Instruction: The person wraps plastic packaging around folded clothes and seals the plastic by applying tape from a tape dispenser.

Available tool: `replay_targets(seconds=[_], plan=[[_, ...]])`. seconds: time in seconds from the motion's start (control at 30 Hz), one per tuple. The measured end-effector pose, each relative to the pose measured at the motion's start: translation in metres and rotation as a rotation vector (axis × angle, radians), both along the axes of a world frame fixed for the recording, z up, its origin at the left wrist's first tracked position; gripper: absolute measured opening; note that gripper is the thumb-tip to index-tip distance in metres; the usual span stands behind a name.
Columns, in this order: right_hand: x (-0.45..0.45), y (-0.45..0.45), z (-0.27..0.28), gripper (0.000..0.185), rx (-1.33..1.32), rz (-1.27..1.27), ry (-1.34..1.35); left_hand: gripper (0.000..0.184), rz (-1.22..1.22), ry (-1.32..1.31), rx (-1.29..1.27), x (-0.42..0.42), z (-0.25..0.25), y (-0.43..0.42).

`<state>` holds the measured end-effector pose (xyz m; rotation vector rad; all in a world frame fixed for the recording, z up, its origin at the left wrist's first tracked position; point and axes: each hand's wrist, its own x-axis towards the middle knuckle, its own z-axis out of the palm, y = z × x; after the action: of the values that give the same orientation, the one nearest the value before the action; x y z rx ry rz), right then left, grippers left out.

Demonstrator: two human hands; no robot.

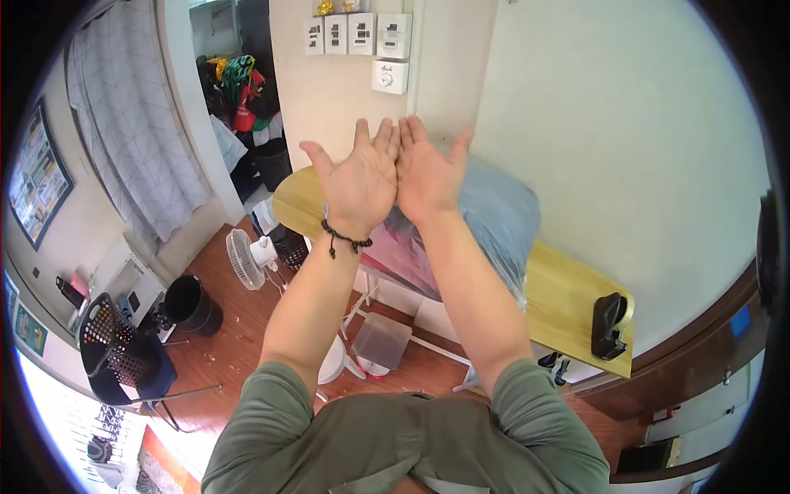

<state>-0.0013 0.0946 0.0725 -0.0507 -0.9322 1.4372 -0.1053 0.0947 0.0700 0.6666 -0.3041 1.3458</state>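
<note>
Both of my arms reach forward, palms facing me. My left hand (360, 183) is spread with the thumb out to the left, and a black beaded bracelet circles its wrist. Beside it, my right hand (429, 174) has its fingers apart and its thumb out to the right. The inner edges of the two hands touch, and neither holds anything. Beyond and below them, a clear plastic bag (498, 216) with blue and pink contents lies on a wooden table (568, 288). A black tape dispenser (609, 326) stands at the table's right end.
A white fan (247, 257), a black bin (194, 306) and a perforated black basket (111, 342) stand on the left. Under the table is a translucent box (382, 342), near a white stool (332, 361). White switch boxes (362, 34) hang on the wall ahead.
</note>
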Motion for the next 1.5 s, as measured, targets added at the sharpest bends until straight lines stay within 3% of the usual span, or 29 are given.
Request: replay_targets(seconds=[0.03,0.3,0.43,0.5,0.53,0.63,0.73,0.83,1.07,1.17,1.3,1.4,1.43,1.5], plan=[[0.003,-0.007,-0.003,0.119,0.01,0.032,0.047,0.131,-0.054,0.034,0.096,0.0,-0.004,-0.004],[0.035,-0.04,-0.004,0.121,0.049,0.152,0.253,0.123,-0.119,0.006,0.099,0.021,-0.002,-0.034],[0.063,-0.06,-0.009,0.103,-0.037,0.203,0.331,0.112,-0.227,0.048,0.079,0.033,-0.009,-0.046],[0.083,-0.077,-0.014,0.095,-0.082,0.141,0.247,0.097,-0.155,0.256,0.161,0.032,-0.021,-0.044],[0.094,-0.087,-0.016,0.091,-0.107,0.042,0.147,0.09,-0.111,0.357,0.212,0.03,-0.024,-0.041],[0.141,-0.121,-0.024,0.077,-0.136,-0.276,-0.11,0.056,0.655,0.991,0.523,0.022,-0.042,-0.054],[0.189,-0.161,-0.045,0.056,-0.14,-0.649,-0.311,0.034,1.263,1.32,1.194,0.001,-0.062,-0.055],[0.226,-0.197,-0.082,0.038,-0.235,-0.932,-0.491,0.023,1.032,1.407,1.532,0.001,-0.098,-0.055],[0.226,-0.22,-0.171,0.022,-0.455,-1.059,-0.59,0.022,0.899,1.254,1.216,0.116,-0.157,-0.092],[0.222,-0.195,-0.198,0.022,-0.388,-1.084,-0.655,0.027,0.92,1.544,1.228,0.151,-0.164,-0.106],[0.232,-0.164,-0.208,0.023,-0.285,-1.006,-0.811,0.046,1.068,1.73,1.308,0.174,-0.172,-0.116],[0.236,-0.147,-0.197,0.018,-0.294,-0.99,-0.978,0.049,1.19,1.722,1.365,0.178,-0.179,-0.116],[0.233,-0.147,-0.187,0.015,-0.303,-1.016,-1.063,0.053,1.066,1.827,1.368,0.176,-0.178,-0.118],[0.228,-0.144,-0.182,0.012,-0.278,-1.101,-1.169,0.052,0.93,1.759,1.297,0.165,-0.171,-0.126]])
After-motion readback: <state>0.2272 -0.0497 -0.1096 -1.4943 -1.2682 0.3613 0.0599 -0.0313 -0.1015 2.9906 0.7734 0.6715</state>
